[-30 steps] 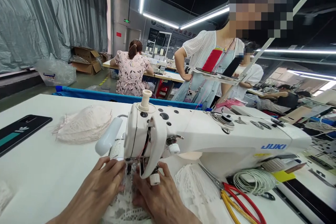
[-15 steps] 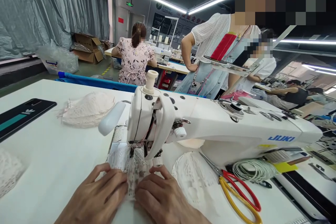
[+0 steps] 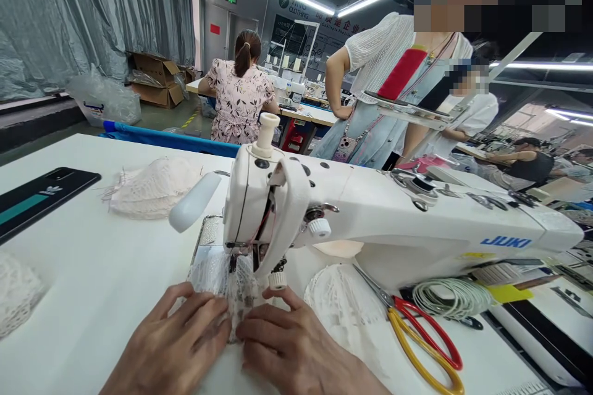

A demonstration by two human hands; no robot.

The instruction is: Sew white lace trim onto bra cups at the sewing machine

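A white JUKI sewing machine (image 3: 370,203) stands before me. Under its presser foot (image 3: 234,262) lies a piece of white lace (image 3: 243,287). My left hand (image 3: 178,336) presses the left edge of that lace with bent fingers. On the other side, my right hand (image 3: 294,339) holds the lace with its fingers drawn together, the index finger raised close to the machine's small white knob (image 3: 277,281). The fingertips are partly hidden in the fabric. Another lace piece (image 3: 340,302) lies just right of my right hand.
Scissors (image 3: 424,333) with red and yellow handles lie at the right, near a coiled pale cord (image 3: 451,299). On the left are a black phone (image 3: 50,197), a lace cup (image 3: 155,188) and more lace (image 3: 16,293). A person (image 3: 361,92) stands behind the machine; others sit farther back.
The view has shifted slightly. Both hands have stayed beside the presser foot on the lace, and the lace has barely moved.
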